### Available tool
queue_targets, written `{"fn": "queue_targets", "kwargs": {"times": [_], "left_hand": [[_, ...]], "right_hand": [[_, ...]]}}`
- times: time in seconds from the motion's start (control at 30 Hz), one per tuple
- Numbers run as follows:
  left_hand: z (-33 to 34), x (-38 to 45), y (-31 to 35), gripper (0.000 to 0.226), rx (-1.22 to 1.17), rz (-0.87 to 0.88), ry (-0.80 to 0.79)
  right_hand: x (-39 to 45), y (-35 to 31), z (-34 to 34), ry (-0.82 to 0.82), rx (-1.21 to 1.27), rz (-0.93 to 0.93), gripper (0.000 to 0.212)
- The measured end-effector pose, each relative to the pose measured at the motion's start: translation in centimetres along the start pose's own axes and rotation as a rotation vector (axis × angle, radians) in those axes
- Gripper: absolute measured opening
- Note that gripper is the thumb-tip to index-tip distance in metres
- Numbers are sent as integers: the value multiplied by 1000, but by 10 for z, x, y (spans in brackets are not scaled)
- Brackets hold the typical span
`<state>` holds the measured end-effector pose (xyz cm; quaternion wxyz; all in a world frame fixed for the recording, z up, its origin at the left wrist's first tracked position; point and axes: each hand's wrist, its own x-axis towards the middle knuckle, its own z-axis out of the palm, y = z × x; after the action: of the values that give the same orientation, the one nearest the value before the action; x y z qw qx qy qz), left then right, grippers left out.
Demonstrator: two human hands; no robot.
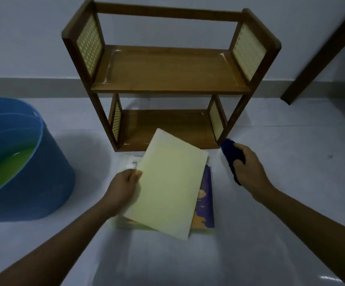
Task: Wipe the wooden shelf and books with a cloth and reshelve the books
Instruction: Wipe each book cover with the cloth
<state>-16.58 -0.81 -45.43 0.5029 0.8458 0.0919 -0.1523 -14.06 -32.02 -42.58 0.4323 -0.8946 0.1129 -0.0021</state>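
Your left hand point(124, 188) pinches the pale book point(167, 182) by its edge, tilted above the stack point(205, 203) on the floor before the bare shelf point(167, 69). Your right hand point(248, 168) grips the cloth point(232, 153), just beside it. Hold the book steady; sweep the cover edge to edge.

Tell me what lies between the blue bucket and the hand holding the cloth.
In the head view, the left hand grips a pale yellow book, tilted over a stack of books, between the blue bucket and the right hand gripping the cloth.
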Motion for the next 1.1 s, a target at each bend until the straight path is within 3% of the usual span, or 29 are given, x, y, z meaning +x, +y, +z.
{"fn": "queue_targets", "kwargs": {"times": [0.1, 0.17, 0.27, 0.37, 0.43, 0.5, 0.57, 0.63, 0.7, 0.83, 0.9, 1.1], "left_hand": [[1, -4, -41, 59, 441, 151, 74], [1, -8, -63, 71, 609, 273, 6], [6, -15, -75, 83, 482, 352, -190], [13, -12, -86, 84, 471, 315, -148], [16, -11, -87, 83, 454, 308, -129], [16, -10, -85, 83, 425, 314, -138], [16, -8, -84, 82, 407, 314, -149], [17, -8, -84, 81, 402, 313, -150], [18, -9, -86, 79, 389, 315, -151], [19, -6, -85, 78, 342, 343, -140], [19, -6, -87, 79, 356, 336, -142], [17, -4, -89, 77, 430, 318, -166]], "right_hand": [[-9, -1, 33, -107, -197, -195, 51], [-23, 1, 59, -226, -385, -278, 58], [-73, 3, 109, -316, -578, -576, 55], [-116, -8, 135, -546, -548, -1001, 44], [-97, -17, 133, -693, -613, -1144, 48], [-54, -18, 133, -540, -694, -1048, 51], [-4, -20, 130, -321, -719, -657, 54], [21, -30, 126, -205, -678, -335, 56], [10, -39, 136, -194, -711, -317, 57], [-58, -42, 159, -434, -622, -792, 58], [-39, -34, 148, -474, -639, -840, 59], [19, 37, 55, -85, -704, -243, 53]]}}
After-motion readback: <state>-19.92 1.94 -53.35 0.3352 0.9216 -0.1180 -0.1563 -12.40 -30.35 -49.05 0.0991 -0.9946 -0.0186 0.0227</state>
